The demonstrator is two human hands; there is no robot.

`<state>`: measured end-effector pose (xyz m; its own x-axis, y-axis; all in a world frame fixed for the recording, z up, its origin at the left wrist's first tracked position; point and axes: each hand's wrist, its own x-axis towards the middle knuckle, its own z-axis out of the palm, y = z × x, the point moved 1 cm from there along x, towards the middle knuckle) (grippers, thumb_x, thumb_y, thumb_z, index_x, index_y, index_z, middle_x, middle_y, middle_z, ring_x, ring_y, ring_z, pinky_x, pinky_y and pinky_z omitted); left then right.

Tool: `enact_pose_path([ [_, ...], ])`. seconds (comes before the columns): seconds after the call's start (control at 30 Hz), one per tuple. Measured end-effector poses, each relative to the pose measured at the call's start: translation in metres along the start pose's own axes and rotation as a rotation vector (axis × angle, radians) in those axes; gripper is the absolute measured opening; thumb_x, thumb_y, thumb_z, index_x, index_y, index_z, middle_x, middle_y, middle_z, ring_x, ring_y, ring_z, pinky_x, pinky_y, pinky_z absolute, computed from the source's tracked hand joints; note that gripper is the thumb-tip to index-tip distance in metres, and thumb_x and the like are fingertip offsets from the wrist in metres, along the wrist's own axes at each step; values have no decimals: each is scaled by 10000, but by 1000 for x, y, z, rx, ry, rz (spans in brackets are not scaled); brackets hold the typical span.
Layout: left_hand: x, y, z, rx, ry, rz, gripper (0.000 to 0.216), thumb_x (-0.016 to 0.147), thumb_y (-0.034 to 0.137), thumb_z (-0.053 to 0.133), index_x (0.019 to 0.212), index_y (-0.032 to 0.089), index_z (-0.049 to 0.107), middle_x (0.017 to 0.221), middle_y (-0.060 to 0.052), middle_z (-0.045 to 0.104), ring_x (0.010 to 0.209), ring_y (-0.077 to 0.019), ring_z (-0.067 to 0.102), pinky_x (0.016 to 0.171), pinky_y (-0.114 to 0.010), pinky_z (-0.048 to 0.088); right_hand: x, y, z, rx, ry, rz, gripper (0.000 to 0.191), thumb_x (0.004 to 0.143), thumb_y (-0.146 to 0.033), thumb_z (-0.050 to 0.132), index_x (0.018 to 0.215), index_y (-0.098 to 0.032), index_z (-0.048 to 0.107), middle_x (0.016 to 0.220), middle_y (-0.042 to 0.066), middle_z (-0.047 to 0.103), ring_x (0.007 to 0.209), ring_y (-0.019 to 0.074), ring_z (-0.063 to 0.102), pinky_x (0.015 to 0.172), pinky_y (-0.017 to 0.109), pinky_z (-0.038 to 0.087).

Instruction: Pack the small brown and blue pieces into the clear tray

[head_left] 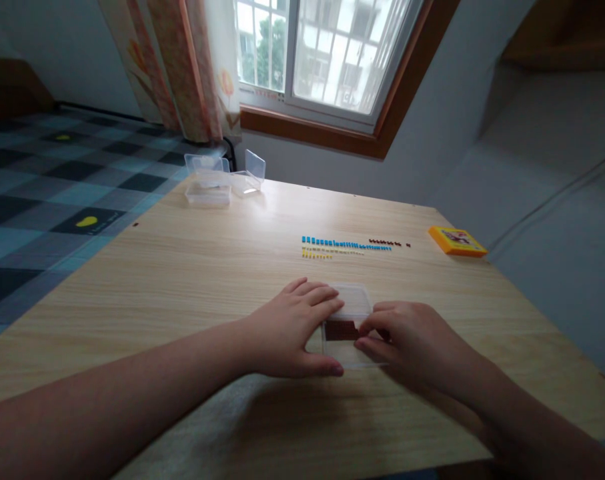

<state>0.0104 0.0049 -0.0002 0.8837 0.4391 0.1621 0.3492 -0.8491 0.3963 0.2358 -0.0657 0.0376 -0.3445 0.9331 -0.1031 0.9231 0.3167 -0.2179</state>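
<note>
A shallow clear plastic box (pixel 355 355) lies on the table in front of me, its clear lid (pixel 353 300) folded open on the far side. Inside it is a dark brown block of small pieces (pixel 340 330). My left hand (pixel 295 327) rests at the box's left side, fingers spread over its far left edge and thumb along the near corner. Over the right part of the box, my right hand (pixel 407 337) pinches at the right end of the brown block with thumb and forefinger. Its fingertips partly hide what they grip.
Beyond the box lie rows of tiny blue pieces (pixel 332 243), yellow pieces (pixel 315 254) and brown pieces (pixel 385 242). Open clear boxes (pixel 208 193) stand at the far left corner. An orange-yellow box (pixel 457 241) sits at the right edge. A checked bed (pixel 82 167) adjoins the table's left side.
</note>
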Motion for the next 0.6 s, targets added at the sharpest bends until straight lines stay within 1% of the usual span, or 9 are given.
enact_pose_path([
  [0.07, 0, 0, 0, 0, -5, -2, 899, 816, 765, 682, 1474, 170, 539, 1532, -193, 537, 1434, -403, 470, 1241, -605, 251, -1, 2, -3, 31, 16, -17, 144, 895, -237, 695, 797, -251, 800, 753, 0, 729, 687, 156, 634, 630, 287, 349],
  [0.13, 0, 1, 0, -2, -9, -3, 892, 816, 760, 685, 1475, 177, 540, 1535, -187, 536, 1438, -401, 466, 1243, -603, 248, -3, 6, -9, 98, 77, -65, 182, 927, -280, 683, 785, -238, 788, 718, -1, 706, 655, 142, 609, 619, 280, 354],
  [0.2, 1, 1, -1, 0, -16, -7, 888, 813, 750, 696, 1474, 178, 542, 1537, -186, 535, 1438, -405, 466, 1243, -610, 246, -3, 14, -16, 175, 225, -118, 287, 978, -332, 632, 751, -212, 759, 679, 7, 671, 624, 136, 579, 609, 282, 364],
  [0.27, 1, 1, -1, 2, -29, -13, 896, 808, 741, 706, 1478, 170, 542, 1542, -193, 530, 1440, -411, 463, 1244, -620, 242, 0, 26, -23, 238, 453, -136, 374, 1013, -358, 575, 704, -200, 716, 644, 15, 637, 598, 140, 552, 601, 293, 377],
  [0.33, 1, 0, -2, 6, -43, -19, 910, 806, 734, 713, 1489, 161, 531, 1553, -199, 516, 1451, -415, 451, 1245, -625, 239, 6, 41, -26, 282, 685, -116, 391, 1020, -363, 551, 689, -208, 691, 647, 25, 641, 614, 156, 561, 624, 309, 408],
  [0.4, 0, 0, -3, 15, -48, -20, 911, 817, 723, 709, 1504, 158, 513, 1570, -202, 495, 1466, -415, 433, 1245, -628, 242, 14, 59, -24, 311, 862, -72, 383, 1016, -374, 549, 695, -217, 688, 674, 34, 658, 671, 180, 594, 684, 332, 448],
  [0.47, -1, -1, -4, 22, -51, -19, 921, 825, 723, 700, 1518, 150, 497, 1576, -208, 486, 1472, -421, 424, 1242, -638, 245, 26, 77, -17, 319, 981, -22, 375, 1010, -380, 552, 705, -218, 698, 705, 41, 662, 742, 201, 611, 763, 359, 471],
  [0.5, -1, -1, -4, 23, -54, -23, 935, 820, 717, 708, 1522, 138, 491, 1574, -217, 484, 1470, -428, 425, 1239, -644, 249, 31, 86, -12, 319, 1018, 3, 369, 1005, -381, 555, 710, -218, 705, 716, 42, 661, 773, 208, 613, 804, 372, 473],
  [0.6, -2, -2, -5, 35, -49, -17, 935, 819, 703, 716, 1521, 127, 492, 1569, -231, 485, 1464, -440, 429, 1227, -656, 270, 49, 109, 2, 353, 1071, 90, 347, 983, -386, 566, 728, -218, 732, 760, 44, 675, 862, 226, 618, 891, 400, 459],
])
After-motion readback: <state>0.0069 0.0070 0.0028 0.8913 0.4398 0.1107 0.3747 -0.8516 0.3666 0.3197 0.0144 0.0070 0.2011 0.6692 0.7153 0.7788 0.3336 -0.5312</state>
